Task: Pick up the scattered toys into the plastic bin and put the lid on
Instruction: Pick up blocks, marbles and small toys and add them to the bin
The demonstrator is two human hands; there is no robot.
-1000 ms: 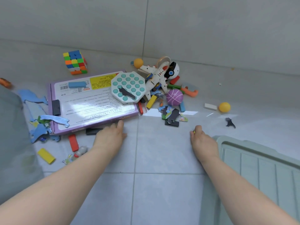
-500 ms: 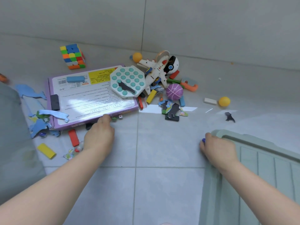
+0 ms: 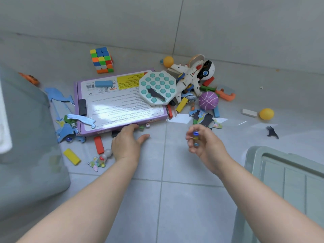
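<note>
Pinching marbles [image 3: 196, 133] in right hand [image 3: 206, 142], touching box [image 3: 112, 106] edge with flat left hand [image 3: 127, 144], most toys [image 3: 190, 79] on floor [image 3: 157, 199], bin [image 3: 26, 146] far left; risks dropping marbles mid-carry from loose fingertip grip, then chasing rollaways.

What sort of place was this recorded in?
Likely a tiled floor corner indoors, perhaps a home play area: grey floor tiles meet a tiled wall, with a cube, toy plane and bin on the floor.
</note>
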